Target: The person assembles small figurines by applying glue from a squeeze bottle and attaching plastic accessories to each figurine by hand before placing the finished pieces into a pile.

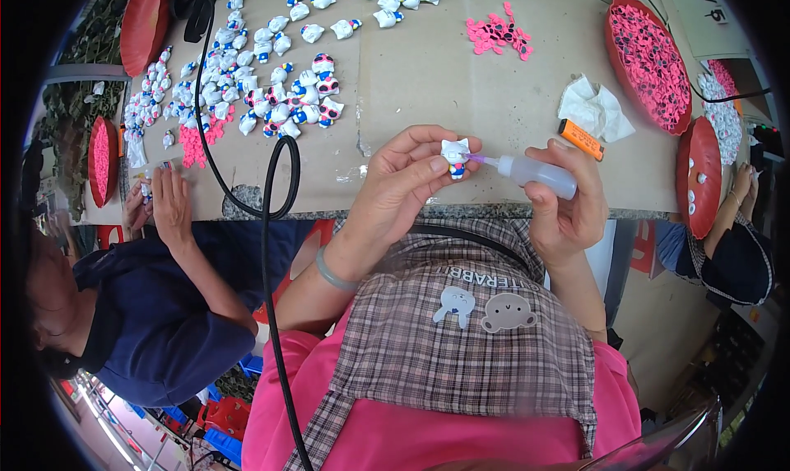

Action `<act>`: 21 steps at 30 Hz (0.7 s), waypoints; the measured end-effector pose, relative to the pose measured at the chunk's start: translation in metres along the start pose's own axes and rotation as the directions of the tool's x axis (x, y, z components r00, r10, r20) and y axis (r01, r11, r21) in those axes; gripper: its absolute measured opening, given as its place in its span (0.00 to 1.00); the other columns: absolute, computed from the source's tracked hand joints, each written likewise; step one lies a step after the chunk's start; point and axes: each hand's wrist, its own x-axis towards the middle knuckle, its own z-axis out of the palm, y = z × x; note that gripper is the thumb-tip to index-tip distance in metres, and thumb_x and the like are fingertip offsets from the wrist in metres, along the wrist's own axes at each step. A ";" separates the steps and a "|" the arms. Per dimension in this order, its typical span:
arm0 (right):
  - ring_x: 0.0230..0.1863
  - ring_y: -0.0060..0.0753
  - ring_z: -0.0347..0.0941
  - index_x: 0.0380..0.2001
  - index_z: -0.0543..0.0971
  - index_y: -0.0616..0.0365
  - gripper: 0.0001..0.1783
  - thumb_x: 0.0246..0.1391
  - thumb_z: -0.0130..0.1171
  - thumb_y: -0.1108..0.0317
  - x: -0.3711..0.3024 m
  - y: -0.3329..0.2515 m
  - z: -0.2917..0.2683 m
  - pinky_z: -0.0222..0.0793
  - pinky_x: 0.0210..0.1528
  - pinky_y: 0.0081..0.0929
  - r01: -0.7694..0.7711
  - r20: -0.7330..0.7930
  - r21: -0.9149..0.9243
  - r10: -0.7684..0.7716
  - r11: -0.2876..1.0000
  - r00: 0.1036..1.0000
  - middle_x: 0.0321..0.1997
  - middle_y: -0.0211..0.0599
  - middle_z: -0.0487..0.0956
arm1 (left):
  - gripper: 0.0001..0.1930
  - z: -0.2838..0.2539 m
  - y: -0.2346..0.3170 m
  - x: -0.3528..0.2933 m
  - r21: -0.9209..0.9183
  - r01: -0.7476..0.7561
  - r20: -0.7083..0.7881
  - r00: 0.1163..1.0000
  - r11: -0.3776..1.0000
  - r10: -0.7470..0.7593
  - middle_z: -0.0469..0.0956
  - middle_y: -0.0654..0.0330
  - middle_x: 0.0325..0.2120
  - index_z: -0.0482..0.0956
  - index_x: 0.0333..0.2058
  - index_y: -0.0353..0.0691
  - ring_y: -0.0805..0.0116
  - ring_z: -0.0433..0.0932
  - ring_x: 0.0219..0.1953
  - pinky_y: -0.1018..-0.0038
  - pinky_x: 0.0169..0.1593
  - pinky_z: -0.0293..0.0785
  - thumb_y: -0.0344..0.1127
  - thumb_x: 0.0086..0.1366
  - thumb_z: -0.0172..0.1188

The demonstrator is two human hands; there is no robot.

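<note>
Between the thumb and fingers of my left hand [403,174] is a small white cat figurine [454,151] with a blue and pink body, held upright near the table's front edge. My right hand [570,195] grips a translucent squeeze bottle [539,175], tilted so that its thin purple nozzle [484,159] points left. The nozzle's tip is at the figurine's head; whether it touches cannot be made out. Beyond my hands lies a cluster of small pink pieces [499,33]. Many more white figurines [304,100] stand at the left, some wearing pink glasses.
A red tray [613,22] of pink glasses pieces, a crumpled tissue [594,109] and an orange lighter-like object [581,139] lie to the right. A black cable [267,306] loops across the left. Co-workers [156,306] sit on both sides; another red tray [699,154] is far right.
</note>
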 end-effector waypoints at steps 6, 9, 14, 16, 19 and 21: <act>0.33 0.35 0.78 0.46 0.73 0.66 0.24 0.48 0.67 0.65 0.000 0.000 0.000 0.73 0.31 0.24 0.008 -0.005 -0.006 -0.008 1.000 1.000 0.36 0.46 0.80 | 0.12 0.000 0.001 0.000 -0.009 0.011 -0.002 1.000 1.000 -0.011 0.75 0.44 0.47 0.71 0.47 0.34 0.59 0.77 0.49 0.66 0.55 0.72 0.28 0.66 0.51; 0.33 0.35 0.78 0.46 0.73 0.66 0.24 0.48 0.67 0.66 -0.001 0.000 0.000 0.74 0.32 0.25 -0.007 -0.013 0.003 0.007 1.000 1.000 0.36 0.46 0.80 | 0.12 0.000 0.002 -0.001 -0.021 0.030 -0.006 1.000 0.999 -0.030 0.75 0.43 0.48 0.71 0.47 0.33 0.59 0.77 0.49 0.67 0.55 0.72 0.27 0.66 0.51; 0.33 0.36 0.78 0.47 0.73 0.66 0.25 0.47 0.67 0.66 0.000 0.000 -0.002 0.74 0.32 0.25 0.013 0.002 -0.013 -0.013 1.000 1.000 0.37 0.46 0.80 | 0.12 -0.005 0.001 -0.001 -0.072 0.032 -0.002 0.999 0.997 -0.033 0.74 0.41 0.48 0.71 0.47 0.33 0.58 0.78 0.48 0.67 0.55 0.73 0.26 0.65 0.50; 0.33 0.36 0.78 0.46 0.73 0.66 0.24 0.47 0.67 0.66 0.000 0.000 -0.002 0.74 0.32 0.25 0.009 0.000 -0.013 -0.009 1.000 1.000 0.37 0.46 0.80 | 0.12 -0.004 0.002 -0.001 -0.068 0.030 0.001 1.000 0.997 -0.030 0.74 0.41 0.48 0.71 0.47 0.33 0.58 0.78 0.48 0.66 0.55 0.73 0.26 0.65 0.50; 0.33 0.35 0.78 0.46 0.73 0.66 0.24 0.47 0.67 0.67 0.000 -0.001 -0.003 0.73 0.32 0.24 0.007 0.003 -0.015 -0.007 1.000 1.000 0.36 0.46 0.80 | 0.13 -0.004 0.003 -0.001 -0.064 0.020 0.004 1.000 0.998 -0.019 0.74 0.41 0.48 0.71 0.47 0.33 0.58 0.77 0.48 0.67 0.55 0.73 0.26 0.64 0.50; 0.33 0.35 0.78 0.46 0.73 0.66 0.24 0.48 0.67 0.67 0.000 -0.001 -0.002 0.73 0.32 0.24 0.009 0.009 -0.020 -0.009 1.000 1.000 0.35 0.46 0.80 | 0.13 -0.004 0.003 -0.001 -0.064 0.013 0.004 1.000 0.998 -0.013 0.73 0.41 0.49 0.71 0.47 0.33 0.58 0.77 0.49 0.67 0.55 0.73 0.26 0.64 0.50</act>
